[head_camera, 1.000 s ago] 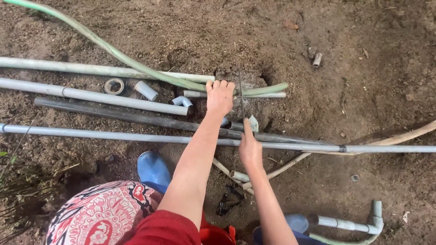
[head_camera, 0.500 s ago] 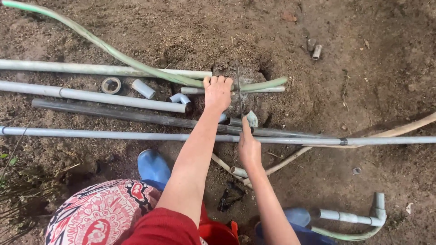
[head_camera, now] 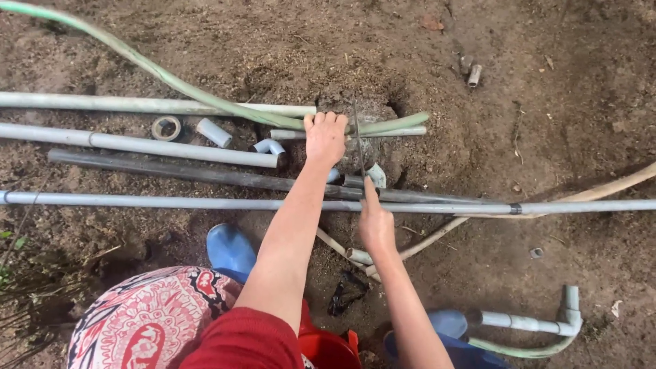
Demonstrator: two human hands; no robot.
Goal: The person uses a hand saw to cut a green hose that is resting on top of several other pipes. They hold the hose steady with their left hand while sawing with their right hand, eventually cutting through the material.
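- Against the picture from half a second ago, almost nothing has changed: both hands sit at the same spot by the hole in the dirt (head_camera: 478, 137), and the pipes lie as before.
- The left hand (head_camera: 325, 139) lies palm down, fingers together, pressing on the short grey pipe (head_camera: 400, 132) where the green hose (head_camera: 171, 75) crosses it; whether the fingers curl round the pipe cannot be told.
- The right hand (head_camera: 374, 222) is nearer the person, its forefinger stretched forward over the long grey pipe (head_camera: 205, 203) toward a small pale fitting (head_camera: 376, 175); the other fingers are folded in, and I cannot tell whether they hold anything.
- A thin dark blade or rod (head_camera: 358, 140) stands between the two hands, running straight away from the person, just right of the left hand.
- The short grey pipe runs crosswise, left to right, its free end pointing right of the left hand.
- The long grey pipe also runs crosswise, passing under the left forearm.
- Left of the left hand lie a dark pipe (head_camera: 171, 171), an elbow piece (head_camera: 268, 146), a short stub (head_camera: 214, 132) and a ring (head_camera: 166, 127).
- Blue boots (head_camera: 231, 250) stand behind the hands.
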